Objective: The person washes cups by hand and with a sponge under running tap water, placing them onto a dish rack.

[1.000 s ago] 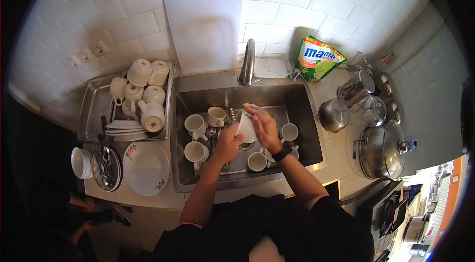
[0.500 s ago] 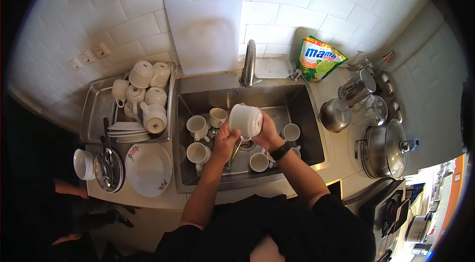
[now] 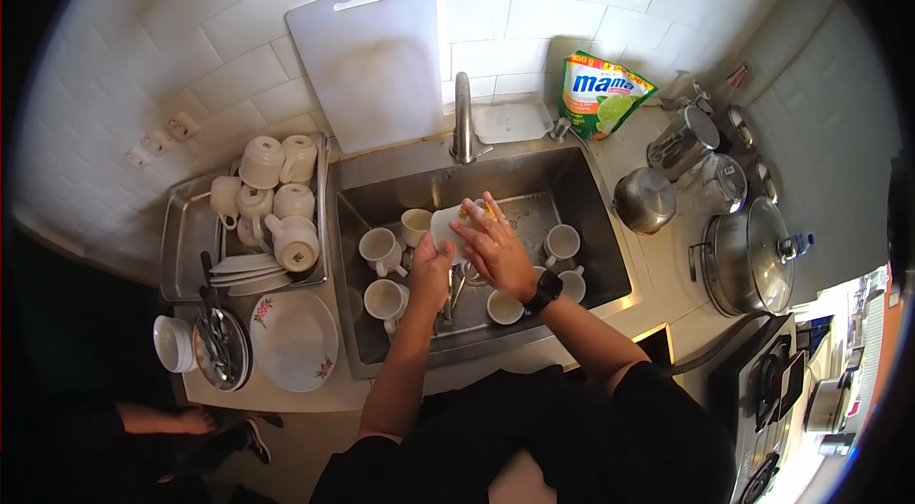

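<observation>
Over the sink, my left hand (image 3: 435, 268) is closed around a white mug (image 3: 444, 227), holding it tilted. My right hand (image 3: 502, 258), with a dark watch on the wrist, presses a yellow sponge (image 3: 490, 210) against the mug. Most of the sponge is hidden under the fingers. Below, several white mugs stand on the floor of the steel sink (image 3: 591, 209), among them one mug (image 3: 378, 250) at the left and another mug (image 3: 562, 243) at the right. Spoons or similar cutlery (image 3: 457, 292) lie near the drain, partly covered by my arms.
The faucet (image 3: 463, 118) rises behind the sink. At left are a metal tray (image 3: 191, 247) with stacked mugs and plates, and a floral plate (image 3: 295, 342). A green detergent pouch (image 3: 607, 96), a pot (image 3: 753, 261) and a stove (image 3: 762, 409) are right. Another person's hand (image 3: 197, 421) shows lower left.
My right hand has moved from holding the mug's far side to lying over it, with the sponge now showing. The mug has turned and shifted slightly left. The view has tilted a little.
</observation>
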The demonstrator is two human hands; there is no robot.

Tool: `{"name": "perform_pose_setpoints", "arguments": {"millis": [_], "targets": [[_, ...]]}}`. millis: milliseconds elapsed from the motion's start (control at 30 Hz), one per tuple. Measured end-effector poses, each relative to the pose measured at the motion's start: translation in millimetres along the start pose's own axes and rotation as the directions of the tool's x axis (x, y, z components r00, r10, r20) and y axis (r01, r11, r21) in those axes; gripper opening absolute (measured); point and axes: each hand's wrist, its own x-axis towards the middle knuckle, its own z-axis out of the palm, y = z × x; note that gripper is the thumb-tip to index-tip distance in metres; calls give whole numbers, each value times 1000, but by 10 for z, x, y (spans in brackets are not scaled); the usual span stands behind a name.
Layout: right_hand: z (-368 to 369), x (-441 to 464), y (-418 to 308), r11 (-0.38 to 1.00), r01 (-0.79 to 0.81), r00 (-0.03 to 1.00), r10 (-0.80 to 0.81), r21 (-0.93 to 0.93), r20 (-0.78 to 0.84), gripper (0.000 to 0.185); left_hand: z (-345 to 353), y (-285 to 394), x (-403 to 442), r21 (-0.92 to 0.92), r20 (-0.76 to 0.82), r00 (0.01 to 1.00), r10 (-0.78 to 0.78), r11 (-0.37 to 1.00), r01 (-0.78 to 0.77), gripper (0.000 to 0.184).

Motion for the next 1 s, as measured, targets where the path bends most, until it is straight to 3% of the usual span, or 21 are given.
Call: {"name": "perform_pose_setpoints", "arguments": {"millis": [100,200,233,267,300,333,400,467,500,600,633,700,767,800,833,900,933,1000], "targets": [[-26,41,51,996,65,994,-58,-69,92,32,14,-83,-7,123,88,996,0,992,-11,27],[2,71,207,968,-152,986,135,201,93,28,-127,-135,-6,104,120,989,-83,992,70,31],[28,73,348,902,-217,975,184,373,124,29,-165,-101,-9,-1,171,979,-108,994,110,31],[40,42,420,659,-410,911,327,630,251,31,-207,-48,-2,-104,222,967,-127,983,152,31],[45,39,450,309,-540,821,398,783,409,33,-235,-8,5,-201,271,953,-137,960,196,31],[58,35,465,-89,-588,724,385,804,572,35,-259,-18,24,-271,249,956,-153,937,221,29],[118,-33,449,-299,-576,666,369,761,649,43,-287,-81,87,-406,209,960,-184,877,257,27],[198,-103,441,-485,-521,619,352,703,702,45,-257,-124,136,-355,26,945,-327,880,315,29],[157,-61,337,-479,-504,618,381,719,687,47,-230,-157,154,-336,-69,919,-389,876,346,30],[228,-58,366,-345,-515,587,525,785,616,42,-230,-378,210,-315,-60,905,-422,868,384,40],[263,-54,382,-172,-530,609,604,830,514,40,-145,-256,144,-346,-80,861,-503,824,449,51],[316,-37,388,182,-539,660,698,822,278,34,-8,-6,67,-207,-10,845,-534,828,521,58],[285,-66,293,450,-553,768,602,701,219,32,-11,78,74,-159,135,819,-558,804,573,61],[213,-54,207,577,-534,817,540,618,201,31,-54,69,100,-199,123,842,-525,818,539,60],[65,-19,57,428,-737,671,555,523,492,30,-103,36,144,-241,111,865,-490,831,502,59],[108,-27,0,894,-295,950,234,337,209,31,-67,55,137,-253,52,928,-370,894,371,50],[118,-38,-18,986,-19,993,0,164,116,32,-64,48,131,-216,31,951,-307,927,306,47],[125,-79,-32,985,-59,992,40,162,121,34,-78,59,111,-134,-5,985,-174,976,172,41]]}}
